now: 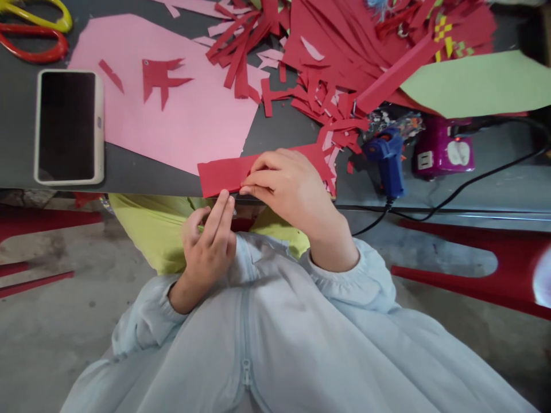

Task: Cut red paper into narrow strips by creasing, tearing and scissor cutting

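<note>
A folded strip of red paper [221,175] lies along the near edge of the dark table [129,172]. My right hand [288,186] rests on it, its fingers pressed together and pinching the strip's lower edge. Just below the table edge, my left hand [209,244] is curled, with its fingers reaching up to touch the strip from underneath. What, if anything, lies inside the left hand's curl is hidden. Both sleeves are pale blue.
A phone [69,126] lies at the left, with red and yellow scissors [34,34] behind it. A pink sheet [181,109], a heap of red paper scraps [336,63], a green sheet [473,86], a blue glue gun [387,160] and a purple box [443,152] crowd the table.
</note>
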Demonstrator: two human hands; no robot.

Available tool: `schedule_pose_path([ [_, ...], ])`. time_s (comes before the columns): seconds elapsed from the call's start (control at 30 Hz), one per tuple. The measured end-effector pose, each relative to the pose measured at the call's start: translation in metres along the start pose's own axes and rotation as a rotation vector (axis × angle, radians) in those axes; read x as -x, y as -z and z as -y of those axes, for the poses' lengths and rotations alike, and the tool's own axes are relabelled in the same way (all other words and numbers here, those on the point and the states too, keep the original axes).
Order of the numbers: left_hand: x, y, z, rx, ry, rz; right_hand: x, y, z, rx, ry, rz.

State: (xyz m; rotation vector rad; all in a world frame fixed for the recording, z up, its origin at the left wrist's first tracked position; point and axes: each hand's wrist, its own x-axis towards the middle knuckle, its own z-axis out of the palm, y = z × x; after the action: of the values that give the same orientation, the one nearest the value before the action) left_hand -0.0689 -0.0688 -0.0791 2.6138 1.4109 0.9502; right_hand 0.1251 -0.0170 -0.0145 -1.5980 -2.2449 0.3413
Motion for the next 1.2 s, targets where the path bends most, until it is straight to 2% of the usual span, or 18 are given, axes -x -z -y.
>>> schedule_pose_path([
  [0.33, 0.002, 0.001, -0.01, -0.077, 0.1, 0.014, -0.009, 0.003, 0.001, -0.033, -0.116, 0.038],
  [0.5, 0.004, -0.002, -0.013, -0.075, 0.082, -0.02, -0.011, 0.002, 0.002, -0.046, -0.153, 0.047],
  [0.7, 0.002, -0.002, -0.014, -0.195, 0.068, -0.044, -0.016, 0.002, 0.002, -0.044, -0.182, 0.084],
  [0.97, 0.003, 0.005, -0.009, -0.133, 0.116, -0.022, -0.02, 0.004, 0.002, -0.048, -0.206, 0.135],
  [1.07, 0.0, 0.005, -0.007, -0.133, 0.115, -0.038, -0.02, 0.006, 0.003, -0.004, -0.194, 0.122],
  [1.2, -0.007, -0.001, -0.007, -0.061, 0.136, -0.042, -0.021, 0.004, 0.004, 0.065, -0.185, 0.029],
])
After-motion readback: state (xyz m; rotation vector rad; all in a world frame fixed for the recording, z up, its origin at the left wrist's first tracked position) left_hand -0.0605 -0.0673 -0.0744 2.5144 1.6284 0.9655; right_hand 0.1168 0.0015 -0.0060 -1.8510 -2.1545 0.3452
